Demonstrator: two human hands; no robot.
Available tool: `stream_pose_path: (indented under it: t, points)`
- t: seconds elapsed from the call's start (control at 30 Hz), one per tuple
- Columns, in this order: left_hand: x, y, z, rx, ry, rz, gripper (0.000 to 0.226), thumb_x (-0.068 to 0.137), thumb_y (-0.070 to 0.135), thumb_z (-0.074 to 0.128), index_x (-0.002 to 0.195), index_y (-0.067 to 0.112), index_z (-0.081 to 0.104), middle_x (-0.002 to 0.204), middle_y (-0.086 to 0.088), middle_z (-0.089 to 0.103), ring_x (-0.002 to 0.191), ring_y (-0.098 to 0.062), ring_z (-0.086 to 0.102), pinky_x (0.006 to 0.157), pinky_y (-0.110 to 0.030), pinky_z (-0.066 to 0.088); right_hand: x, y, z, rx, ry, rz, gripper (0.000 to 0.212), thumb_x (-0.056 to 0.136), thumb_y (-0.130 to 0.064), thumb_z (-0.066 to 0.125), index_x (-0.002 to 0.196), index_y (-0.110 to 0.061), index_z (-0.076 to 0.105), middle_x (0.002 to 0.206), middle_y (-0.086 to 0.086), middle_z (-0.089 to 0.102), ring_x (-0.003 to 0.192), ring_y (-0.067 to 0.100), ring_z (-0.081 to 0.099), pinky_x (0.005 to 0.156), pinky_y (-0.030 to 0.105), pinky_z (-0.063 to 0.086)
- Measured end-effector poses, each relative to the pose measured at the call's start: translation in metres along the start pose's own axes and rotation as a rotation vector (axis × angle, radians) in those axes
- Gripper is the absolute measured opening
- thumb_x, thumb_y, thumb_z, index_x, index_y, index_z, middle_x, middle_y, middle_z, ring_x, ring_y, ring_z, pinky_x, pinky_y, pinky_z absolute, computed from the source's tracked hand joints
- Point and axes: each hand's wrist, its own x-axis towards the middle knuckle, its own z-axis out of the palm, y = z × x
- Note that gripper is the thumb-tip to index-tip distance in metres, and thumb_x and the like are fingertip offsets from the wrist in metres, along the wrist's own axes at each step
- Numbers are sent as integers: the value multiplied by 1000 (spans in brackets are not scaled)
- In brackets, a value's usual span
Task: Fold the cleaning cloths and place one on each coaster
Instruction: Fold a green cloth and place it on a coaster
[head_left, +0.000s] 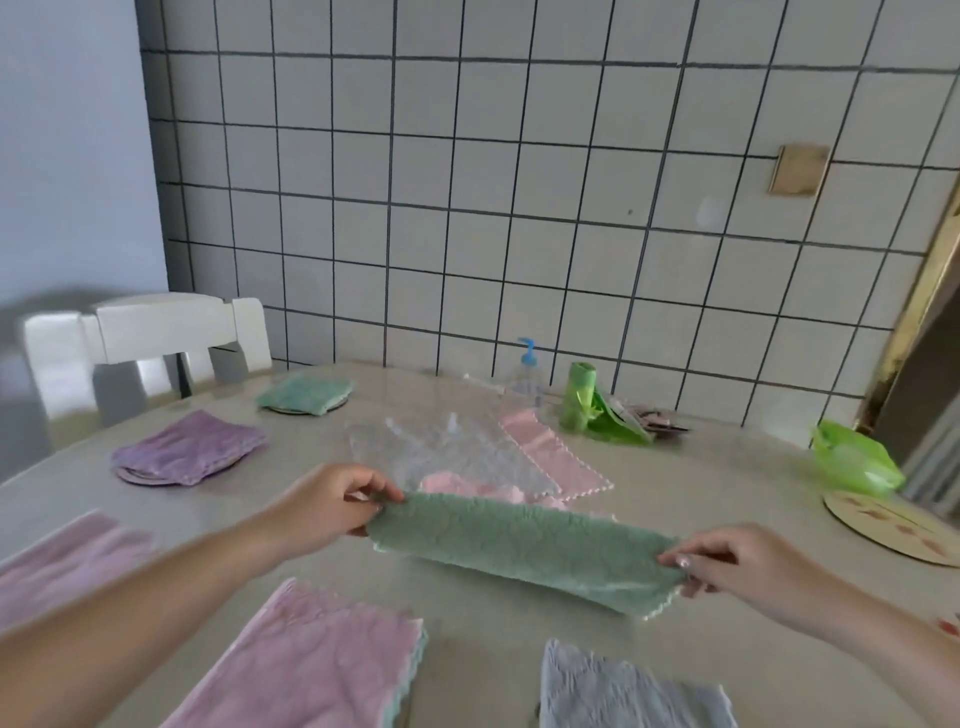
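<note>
A green cleaning cloth (524, 548), folded into a long strip, hangs stretched just above the table's middle. My left hand (327, 506) pinches its left end and my right hand (737, 569) pinches its right end. A folded purple cloth (189, 447) lies on a coaster (136, 475) at the left. A folded teal cloth (304, 392) rests on another coaster (291, 410) further back. A bare round coaster (898, 525) with red marks sits at the right edge. Flat pink cloths (306, 660) (62, 556) and a grey cloth (623, 691) lie near me.
A clear plastic bag (441, 447) with pink cloths (550, 447) lies behind the green cloth. A pump bottle (527, 374), a green bag roll (579, 397) and a green bag (852, 457) stand at the back right. A white chair (150, 338) is at the left.
</note>
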Motion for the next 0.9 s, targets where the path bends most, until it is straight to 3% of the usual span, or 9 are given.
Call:
stream_pose_path:
  t: [0.13,0.27,0.33,0.4,0.47,0.57,0.63,0.7,0.9]
  points:
    - [-1,-18,10,84,-133,-68,40,88,-6,48,82,25,71,81,10,68,69,-1,63,66,-18,52,2,13,8,-77,-24,27,23,89,-14,59,80,-30,72,48,-15,61,46,-3,50,51,12,37]
    - [11,-21,18,71,-107,-96,38,89,-3,50,86,31,67,78,18,70,73,1,63,74,-19,54,19,23,20,-58,16,72,26,88,-21,61,75,-41,73,82,-8,74,84,11,67,79,25,49]
    - [22,-22,23,89,-88,-90,33,89,0,50,97,28,65,91,15,70,79,-2,62,80,-23,52,33,25,28,12,55,76,23,89,-17,60,82,-36,71,92,-11,71,88,3,63,74,9,44]
    - [33,-23,29,129,-71,-72,33,90,4,52,117,20,61,110,6,63,86,-2,61,76,-13,49,51,28,37,52,115,93,17,89,-13,59,99,-21,71,96,-10,66,85,-7,56,66,-1,38]
    - [46,-25,37,154,-34,-54,37,90,7,54,126,14,55,117,5,59,85,1,58,66,-2,43,68,32,48,71,175,126,23,88,-14,61,110,-12,68,105,-6,65,86,0,58,71,4,40]
    - [65,-30,48,135,0,-71,43,87,7,56,129,14,53,112,6,60,80,6,55,63,-1,42,88,36,64,66,217,171,32,86,-21,65,117,-14,64,117,0,65,89,9,59,79,22,42]
    - [76,-35,53,185,4,-96,52,84,11,57,134,18,48,120,2,58,93,-8,60,78,-15,48,97,36,70,26,236,190,38,85,-24,65,122,-18,61,119,-2,64,87,9,59,75,23,41]
    - [86,-41,57,274,9,-103,62,81,16,58,140,20,40,138,-3,45,119,-21,50,99,-29,41,106,40,74,-13,269,194,44,83,-27,66,126,-21,57,124,-1,61,92,13,60,77,25,42]
    - [105,-49,65,371,-27,-83,65,87,17,55,146,21,28,149,-2,25,135,-18,32,101,-21,25,119,52,78,-71,266,200,52,83,-22,65,133,-24,50,134,0,51,110,19,56,80,24,37]
